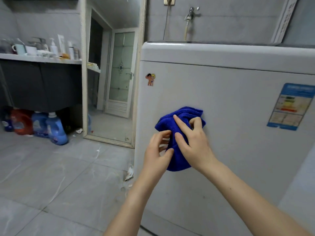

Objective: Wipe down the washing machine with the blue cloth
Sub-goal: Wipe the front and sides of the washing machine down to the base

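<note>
Two bare arms stretched toward the washing machine (pixel 230 99). The left hand (pixel 157 150) pinched the lower edge of the blue cloth (pixel 166 122) with bent fingers. The right hand (pixel 193 142) gripped the bunched cloth too, one finger laid flat on top. The cloth was at the front of the washing machine, below its little sticker (pixel 150 79). It was so bunched up that it might clean only a small patch. It might also drop if either grip got loose.

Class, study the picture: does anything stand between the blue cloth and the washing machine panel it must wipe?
Nothing visible does. The left hand and right hand grip the blue cloth before the washing machine panel; its sticker and label lie well aside.
</note>
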A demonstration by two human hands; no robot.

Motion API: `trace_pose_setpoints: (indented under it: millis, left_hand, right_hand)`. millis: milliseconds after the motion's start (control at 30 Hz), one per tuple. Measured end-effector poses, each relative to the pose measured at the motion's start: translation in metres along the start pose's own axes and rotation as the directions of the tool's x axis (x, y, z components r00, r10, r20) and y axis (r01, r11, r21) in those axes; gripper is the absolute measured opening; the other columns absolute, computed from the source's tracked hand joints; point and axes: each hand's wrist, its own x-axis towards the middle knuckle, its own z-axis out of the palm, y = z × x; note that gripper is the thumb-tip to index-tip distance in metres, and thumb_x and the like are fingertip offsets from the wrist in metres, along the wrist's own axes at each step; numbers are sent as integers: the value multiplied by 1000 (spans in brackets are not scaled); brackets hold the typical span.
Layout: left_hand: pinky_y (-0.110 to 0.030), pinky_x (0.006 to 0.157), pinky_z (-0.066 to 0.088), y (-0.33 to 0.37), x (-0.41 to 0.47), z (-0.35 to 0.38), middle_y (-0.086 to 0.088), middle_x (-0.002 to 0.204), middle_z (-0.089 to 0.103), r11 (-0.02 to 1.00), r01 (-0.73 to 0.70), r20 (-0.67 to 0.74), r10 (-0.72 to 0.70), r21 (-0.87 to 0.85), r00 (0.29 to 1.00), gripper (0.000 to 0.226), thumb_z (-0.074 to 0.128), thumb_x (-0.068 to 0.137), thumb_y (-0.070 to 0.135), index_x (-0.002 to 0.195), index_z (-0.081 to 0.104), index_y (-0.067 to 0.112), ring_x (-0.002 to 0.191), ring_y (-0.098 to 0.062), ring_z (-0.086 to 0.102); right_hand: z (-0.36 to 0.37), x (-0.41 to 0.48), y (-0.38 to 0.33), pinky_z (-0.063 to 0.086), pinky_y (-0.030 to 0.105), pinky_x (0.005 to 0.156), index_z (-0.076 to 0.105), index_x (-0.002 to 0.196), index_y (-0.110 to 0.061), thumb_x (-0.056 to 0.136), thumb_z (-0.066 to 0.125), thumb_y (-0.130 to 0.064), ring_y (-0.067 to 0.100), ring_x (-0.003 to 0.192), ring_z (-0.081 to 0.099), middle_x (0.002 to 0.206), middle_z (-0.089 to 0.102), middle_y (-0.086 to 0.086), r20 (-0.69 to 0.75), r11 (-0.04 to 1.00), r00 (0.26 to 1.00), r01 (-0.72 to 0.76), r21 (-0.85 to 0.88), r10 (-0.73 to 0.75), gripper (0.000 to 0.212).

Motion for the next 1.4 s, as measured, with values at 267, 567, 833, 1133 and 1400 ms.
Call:
trace_pose_setpoints:
  millis: [267, 567, 833, 1133, 1400]
  left_hand:
    - [-31, 99, 50, -3, -2, 32, 19, 130, 57, 997, -67, -137, 70, 26, 988, 60, 71, 78, 29, 135, 51, 31, 120, -6, 57]
    - [-28, 115, 29, -40, 39, -28, 15, 150, 32, 989, -36, -348, 84, 142, 934, 81, 75, 79, 45, 147, 33, 41, 142, -4, 30]
    - [-32, 111, 40, -117, 30, -79, 16, 147, 47, 968, 230, -11, -232, -98, 973, 83, 63, 79, -11, 140, 43, 43, 135, -8, 44]
    - [-23, 89, 52, -158, 57, -109, 6, 129, 64, 939, 220, 109, -198, -265, 974, 61, 68, 81, -10, 133, 57, 20, 118, -8, 60]
    - [-32, 100, 51, -199, 36, -104, 1, 131, 65, 884, 295, 118, -270, -364, 956, 42, 67, 88, 10, 127, 60, 26, 123, -17, 60]
  right_hand:
    - [-12, 3, 2, 27, -3, 85, 41, 148, -17, 95, 53, -7, -9, 92, 36, 104, 31, 0, 53, 987, 998, 16, 159, -25, 55]
    - [10, 73, 2, 50, 36, 60, 58, 134, -11, 81, 69, -29, 31, 91, 49, 113, 43, 16, -218, 802, 870, 275, -530, -442, 57]
    - [83, -17, 36, 38, 35, 48, 71, 104, -9, 78, 71, -13, 24, 67, 46, 87, 58, 10, 394, 538, 703, 709, -456, -592, 26]
    - [35, 80, -17, 39, 46, 75, 50, 139, -11, 93, 51, -33, 40, 99, 46, 122, 50, 28, -142, 598, 847, 233, -767, -512, 51]
    - [163, -87, 60, 36, 34, 69, 70, 113, -13, 85, 51, -5, 26, 84, 45, 111, 50, 11, 562, 319, 567, 816, -481, -603, 35]
